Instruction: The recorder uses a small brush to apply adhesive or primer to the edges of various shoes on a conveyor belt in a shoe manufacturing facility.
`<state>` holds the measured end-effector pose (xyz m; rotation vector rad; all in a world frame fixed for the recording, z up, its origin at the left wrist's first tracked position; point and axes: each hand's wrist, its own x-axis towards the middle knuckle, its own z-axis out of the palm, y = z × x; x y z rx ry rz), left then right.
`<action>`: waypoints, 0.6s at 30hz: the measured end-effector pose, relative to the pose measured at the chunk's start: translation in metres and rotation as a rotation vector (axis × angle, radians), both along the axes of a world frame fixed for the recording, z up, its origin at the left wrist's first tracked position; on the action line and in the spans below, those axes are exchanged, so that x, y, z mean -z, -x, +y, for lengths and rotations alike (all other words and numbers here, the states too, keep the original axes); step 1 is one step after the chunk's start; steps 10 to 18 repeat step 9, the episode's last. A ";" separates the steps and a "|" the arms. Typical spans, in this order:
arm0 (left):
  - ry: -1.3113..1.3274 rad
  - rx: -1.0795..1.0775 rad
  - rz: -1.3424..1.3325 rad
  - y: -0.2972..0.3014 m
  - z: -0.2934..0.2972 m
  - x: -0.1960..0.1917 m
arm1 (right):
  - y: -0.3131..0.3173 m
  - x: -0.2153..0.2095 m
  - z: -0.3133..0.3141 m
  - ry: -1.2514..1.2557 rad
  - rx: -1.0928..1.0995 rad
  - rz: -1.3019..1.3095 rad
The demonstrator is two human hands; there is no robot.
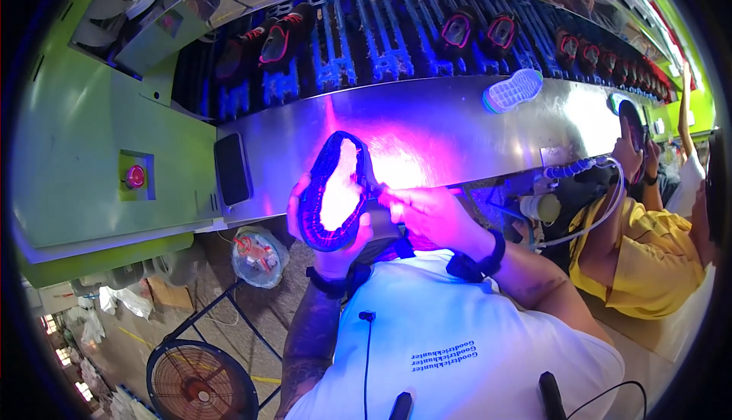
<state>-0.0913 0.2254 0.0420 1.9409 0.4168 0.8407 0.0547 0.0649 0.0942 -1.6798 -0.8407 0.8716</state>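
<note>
Bottom side up, a dark shoe upper [338, 191] with a brightly lit pale underside is held over the near edge of the metal bench. My left hand [333, 258] wraps its lower end, with fingers on the left side and the thumb on the right. My right hand [423, 210] is at the upper's right side, its fingertips pinched together close to the edge. Whether a small tool is between those fingertips cannot be made out. Violet light washes over both hands and the shoe.
Behind the metal bench [290, 126], a slatted conveyor [393, 35] carries several dark shoes. A pale shoe sole [513, 91] lies on the bench; a black flat tray-like object [232, 168] is left. A yellow-shirted co-worker [648, 260] holds a shoe at right. A floor fan [202, 382] stands lower left.
</note>
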 end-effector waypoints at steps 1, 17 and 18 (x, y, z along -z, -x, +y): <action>-0.092 -0.082 -0.185 -0.009 -0.001 -0.011 | -0.005 -0.001 0.011 -0.084 0.043 -0.011; -0.392 0.025 -0.288 -0.014 -0.002 -0.004 | -0.029 0.063 0.011 -0.155 0.158 -0.174; -0.392 0.025 -0.288 -0.014 -0.002 -0.004 | -0.029 0.063 0.011 -0.155 0.158 -0.174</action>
